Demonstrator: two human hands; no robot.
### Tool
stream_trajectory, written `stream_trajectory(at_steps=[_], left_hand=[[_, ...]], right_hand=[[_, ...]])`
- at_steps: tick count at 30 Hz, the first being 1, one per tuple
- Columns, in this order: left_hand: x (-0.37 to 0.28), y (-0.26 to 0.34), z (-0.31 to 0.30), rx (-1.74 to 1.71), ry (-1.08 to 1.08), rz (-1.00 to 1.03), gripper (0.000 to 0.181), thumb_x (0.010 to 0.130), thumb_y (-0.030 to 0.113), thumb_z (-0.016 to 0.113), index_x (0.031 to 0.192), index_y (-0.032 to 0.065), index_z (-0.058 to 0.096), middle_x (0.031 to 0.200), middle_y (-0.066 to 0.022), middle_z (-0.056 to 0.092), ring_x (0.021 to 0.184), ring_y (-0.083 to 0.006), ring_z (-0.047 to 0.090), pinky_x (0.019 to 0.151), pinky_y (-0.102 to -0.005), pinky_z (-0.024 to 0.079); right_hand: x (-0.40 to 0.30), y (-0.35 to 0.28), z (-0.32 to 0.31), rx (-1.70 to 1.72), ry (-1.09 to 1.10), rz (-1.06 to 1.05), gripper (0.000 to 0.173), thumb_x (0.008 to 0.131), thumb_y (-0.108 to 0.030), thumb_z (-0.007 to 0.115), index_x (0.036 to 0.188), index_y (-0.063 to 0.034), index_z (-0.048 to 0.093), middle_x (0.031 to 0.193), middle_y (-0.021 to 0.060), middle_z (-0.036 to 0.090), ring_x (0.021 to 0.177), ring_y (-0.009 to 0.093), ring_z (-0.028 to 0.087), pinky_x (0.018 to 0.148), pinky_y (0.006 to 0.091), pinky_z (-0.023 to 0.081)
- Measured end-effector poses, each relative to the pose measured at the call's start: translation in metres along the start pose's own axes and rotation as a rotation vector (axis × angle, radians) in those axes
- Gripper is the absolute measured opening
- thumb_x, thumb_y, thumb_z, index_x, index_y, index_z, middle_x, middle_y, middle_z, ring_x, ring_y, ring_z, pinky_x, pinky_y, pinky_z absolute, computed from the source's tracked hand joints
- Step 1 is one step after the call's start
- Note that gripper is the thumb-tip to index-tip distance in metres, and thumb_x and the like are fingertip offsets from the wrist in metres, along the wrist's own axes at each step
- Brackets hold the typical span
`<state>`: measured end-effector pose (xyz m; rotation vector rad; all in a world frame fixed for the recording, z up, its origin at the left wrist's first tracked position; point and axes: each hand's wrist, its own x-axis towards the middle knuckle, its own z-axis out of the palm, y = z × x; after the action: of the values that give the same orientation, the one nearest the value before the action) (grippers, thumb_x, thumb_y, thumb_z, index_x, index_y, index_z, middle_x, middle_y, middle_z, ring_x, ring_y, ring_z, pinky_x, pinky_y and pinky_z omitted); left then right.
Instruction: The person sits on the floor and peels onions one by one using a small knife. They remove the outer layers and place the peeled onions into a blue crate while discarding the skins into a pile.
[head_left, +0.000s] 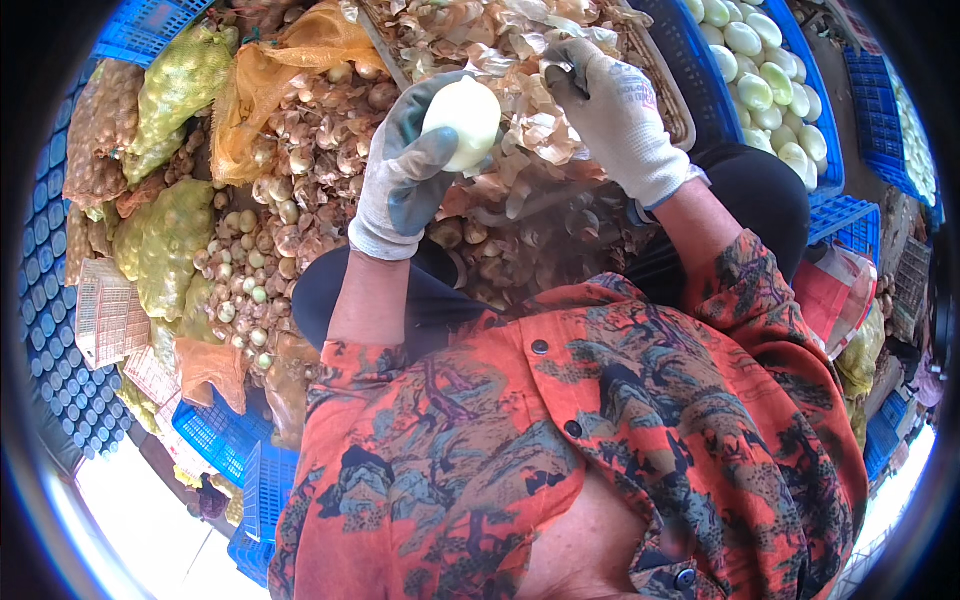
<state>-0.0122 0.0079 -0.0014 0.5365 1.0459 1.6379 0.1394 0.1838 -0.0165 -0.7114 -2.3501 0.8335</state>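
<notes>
My left hand (412, 165), in a pale knit glove with a grey-green coated palm, grips a peeled white onion (466, 124) with the thumb across its lower side. To its right, my right hand (611, 105) is raised in a similar glove, apart from the onion. Its fingers are curled around something small and dark; what it is cannot be told. Beneath both hands lie loose papery onion skins (555, 139), partly in a tray. Unpeeled brown onions (300, 161) are heaped to the left of my left hand.
A blue plastic crate (831, 142) of peeled onions stands at the upper right, with another beyond it. Yellow-green mesh sacks (176, 247) and an orange mesh sack (240, 112) lie on the left. Blue crates (266, 480) stand at the lower left.
</notes>
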Motion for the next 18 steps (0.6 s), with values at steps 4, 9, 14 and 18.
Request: stream_trajectory(at_steps=[4, 9, 14, 18], left_hand=[[0.003, -0.002, 0.007, 0.08, 0.053, 0.068, 0.078, 0.078, 0.033, 0.084, 0.138, -0.002, 0.049, 0.125, -0.0115, 0.06, 0.111, -0.0222, 0.063, 0.094, -0.0344, 0.055], [0.004, -0.002, 0.01, 0.183, 0.054, 0.013, 0.081, 0.075, 0.035, 0.084, 0.138, -0.0015, 0.05, 0.124, -0.0111, 0.06, 0.113, -0.0203, 0.061, 0.097, -0.0343, 0.052], [0.004, -0.002, 0.003, -0.039, -0.072, -0.015, 0.092, 0.079, 0.044, 0.083, 0.144, -0.005, 0.04, 0.128, -0.018, 0.059, 0.118, -0.029, 0.061, 0.094, -0.0347, 0.055], [0.003, -0.002, 0.009, -0.306, -0.065, -0.003, 0.082, 0.09, 0.049, 0.069, 0.144, -0.0045, 0.04, 0.122, -0.0185, 0.063, 0.107, -0.0296, 0.067, 0.084, -0.0332, 0.057]], right_hand=[[-0.001, -0.025, -0.024, 0.533, -0.178, 0.125, 0.021, 0.094, -0.018, 0.07, 0.109, -0.004, 0.064, 0.079, 0.0109, 0.067, 0.067, 0.017, 0.065, 0.061, 0.0322, 0.052], [0.0, -0.033, -0.014, 0.294, -0.069, -0.202, 0.012, 0.092, -0.015, 0.07, 0.095, -0.0046, 0.064, 0.078, 0.013, 0.066, 0.067, 0.026, 0.066, 0.061, 0.034, 0.052], [0.003, -0.006, -0.012, 0.201, 0.005, -0.074, 0.014, 0.093, -0.014, 0.069, 0.101, -0.0037, 0.065, 0.079, 0.013, 0.067, 0.07, 0.023, 0.065, 0.065, 0.0335, 0.052], [0.005, 0.007, -0.016, 0.07, -0.024, -0.012, 0.02, 0.095, -0.018, 0.07, 0.107, -0.0025, 0.066, 0.079, 0.012, 0.067, 0.068, 0.017, 0.062, 0.066, 0.0308, 0.051]])
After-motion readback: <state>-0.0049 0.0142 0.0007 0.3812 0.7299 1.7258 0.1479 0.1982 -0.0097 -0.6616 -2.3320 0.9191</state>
